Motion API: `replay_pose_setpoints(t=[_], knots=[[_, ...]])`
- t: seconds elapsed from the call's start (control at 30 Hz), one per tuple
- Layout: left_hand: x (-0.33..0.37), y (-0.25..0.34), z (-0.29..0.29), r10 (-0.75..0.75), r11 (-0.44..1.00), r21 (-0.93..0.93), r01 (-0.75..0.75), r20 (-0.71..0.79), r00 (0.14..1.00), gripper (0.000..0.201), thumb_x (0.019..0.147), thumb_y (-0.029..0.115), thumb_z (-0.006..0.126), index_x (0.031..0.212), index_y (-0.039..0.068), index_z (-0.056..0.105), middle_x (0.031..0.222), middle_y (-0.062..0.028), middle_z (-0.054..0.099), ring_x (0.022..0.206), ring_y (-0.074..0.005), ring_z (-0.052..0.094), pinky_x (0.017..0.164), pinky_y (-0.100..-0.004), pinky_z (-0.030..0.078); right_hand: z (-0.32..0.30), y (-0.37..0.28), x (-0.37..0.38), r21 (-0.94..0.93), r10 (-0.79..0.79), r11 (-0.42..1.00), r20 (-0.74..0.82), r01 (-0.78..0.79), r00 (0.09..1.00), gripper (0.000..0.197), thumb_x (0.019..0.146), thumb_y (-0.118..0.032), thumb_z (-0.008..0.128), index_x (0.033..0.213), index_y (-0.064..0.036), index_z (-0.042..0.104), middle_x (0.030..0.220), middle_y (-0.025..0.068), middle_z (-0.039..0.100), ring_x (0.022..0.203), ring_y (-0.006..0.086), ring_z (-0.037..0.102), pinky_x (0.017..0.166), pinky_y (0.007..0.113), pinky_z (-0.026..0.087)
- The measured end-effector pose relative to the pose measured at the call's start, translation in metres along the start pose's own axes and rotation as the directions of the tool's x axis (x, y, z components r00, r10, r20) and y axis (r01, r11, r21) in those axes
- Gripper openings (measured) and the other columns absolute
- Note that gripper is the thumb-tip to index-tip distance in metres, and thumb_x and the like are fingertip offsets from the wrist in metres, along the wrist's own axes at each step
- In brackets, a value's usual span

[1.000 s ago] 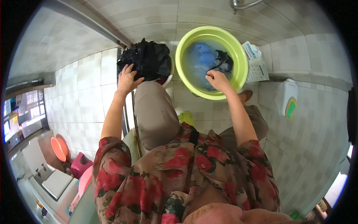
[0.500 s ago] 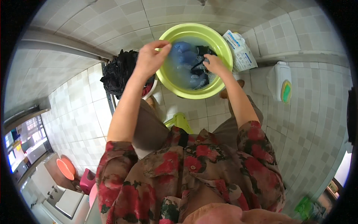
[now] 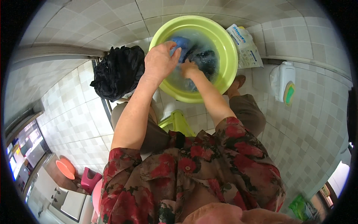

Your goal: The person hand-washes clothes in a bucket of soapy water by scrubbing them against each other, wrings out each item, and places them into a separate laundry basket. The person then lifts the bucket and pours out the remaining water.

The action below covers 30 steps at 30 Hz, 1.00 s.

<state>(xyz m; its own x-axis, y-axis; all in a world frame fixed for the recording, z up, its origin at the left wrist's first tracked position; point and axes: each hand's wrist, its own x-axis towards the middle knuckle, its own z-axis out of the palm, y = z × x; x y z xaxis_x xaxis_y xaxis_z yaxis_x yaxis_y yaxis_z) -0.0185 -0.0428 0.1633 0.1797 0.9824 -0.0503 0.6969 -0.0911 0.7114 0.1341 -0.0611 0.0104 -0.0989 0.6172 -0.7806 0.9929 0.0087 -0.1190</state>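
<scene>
A lime-green plastic basin [image 3: 227, 56] holds cloudy, sudsy water with wet laundry in it. Blue cloth [image 3: 179, 44] bulges up at the left of the water, and dark cloth [image 3: 207, 59] lies soaked to its right. Over the basin's left part is my left hand [image 3: 162, 59], thumb and forefinger apart, with nothing seen between them. My right hand [image 3: 189, 69] dips into the water by the dark cloth; its fingertips are hidden, so their grip does not show.
Black clothes [image 3: 119, 72] are heaped left of the basin. A white detergent bag [image 3: 246, 46] leans at its right, near a white container [image 3: 286, 80] with a green-and-yellow sponge [image 3: 289, 93]. A green stool [image 3: 181, 123] is between my legs. Tiled walls close in behind.
My right hand has moved left and lower into the water. My left hand has shifted right, further over the basin. The dark cloth has moved, and less blue cloth shows. The view has shifted slightly.
</scene>
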Motion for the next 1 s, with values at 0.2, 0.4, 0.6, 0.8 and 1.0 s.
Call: replay_pose_setpoints(t=[0.2,0.4,0.6,0.8,1.0], knots=[[0.008,-0.003,0.0,-0.015,0.998,0.056,0.016,-0.012,1.0,0.029,0.085,0.032,0.06,0.098,0.007,0.068,0.092,-0.0112,0.069,0.077,-0.0289,0.067,0.072,-0.0377,0.053,0.022,0.042,0.001,0.129,-0.173,0.975,-0.063,0.18,0.983,0.027,0.083,-0.018,0.054,0.1,0.0011,0.064,0.101,0.0237,0.061,0.098,0.0333,0.061,0.086,0.044,0.047],[0.008,-0.008,0.008,-0.065,0.994,0.088,0.062,0.031,0.997,0.03,0.086,0.033,0.057,0.094,0.007,0.068,0.086,-0.0145,0.068,0.081,-0.0337,0.065,0.074,-0.0418,0.052,-0.008,0.081,-0.058,0.706,0.124,0.643,-0.477,0.296,0.87,0.033,0.089,-0.027,0.058,0.08,0.0044,0.054,0.065,0.0129,0.051,0.063,0.0222,0.048,0.061,0.039,0.041],[0.011,-0.017,0.054,-0.101,0.994,-0.026,0.104,0.116,0.988,0.039,0.091,0.036,0.049,0.089,0.001,0.066,0.087,-0.0235,0.064,0.085,-0.0408,0.061,0.077,-0.0442,0.05,-0.064,0.058,-0.12,0.689,0.148,0.188,-0.724,0.7,0.673,0.023,0.096,-0.018,0.052,0.103,0.0011,0.062,0.082,-0.0038,0.057,0.073,0.0076,0.047,0.068,0.026,0.042],[0.014,0.004,0.075,-0.499,0.272,-0.763,0.586,0.409,0.764,0.066,0.092,0.043,0.047,0.132,-0.009,0.04,0.127,-0.0258,0.05,0.094,-0.034,0.063,0.085,-0.0422,0.05,-0.092,0.007,-0.186,0.645,0.045,0.135,-0.763,0.752,0.645,0.022,0.095,-0.017,0.053,0.103,0.0012,0.061,0.082,-0.0021,0.059,0.072,0.0071,0.049,0.068,0.026,0.044],[0.015,-0.005,0.094,-0.293,-0.193,-0.866,0.461,0.499,0.816,0.022,0.088,0.016,0.053,0.104,0.002,0.06,0.094,-0.0113,0.064,0.074,-0.0223,0.064,0.062,-0.0346,0.054,-0.092,-0.019,-0.15,0.23,-0.097,0.596,-0.93,0.769,0.354,0.023,0.088,-0.019,0.056,0.077,0.0001,0.052,0.069,0.0215,0.055,0.064,0.042,0.053,0.058,0.045,0.044]])
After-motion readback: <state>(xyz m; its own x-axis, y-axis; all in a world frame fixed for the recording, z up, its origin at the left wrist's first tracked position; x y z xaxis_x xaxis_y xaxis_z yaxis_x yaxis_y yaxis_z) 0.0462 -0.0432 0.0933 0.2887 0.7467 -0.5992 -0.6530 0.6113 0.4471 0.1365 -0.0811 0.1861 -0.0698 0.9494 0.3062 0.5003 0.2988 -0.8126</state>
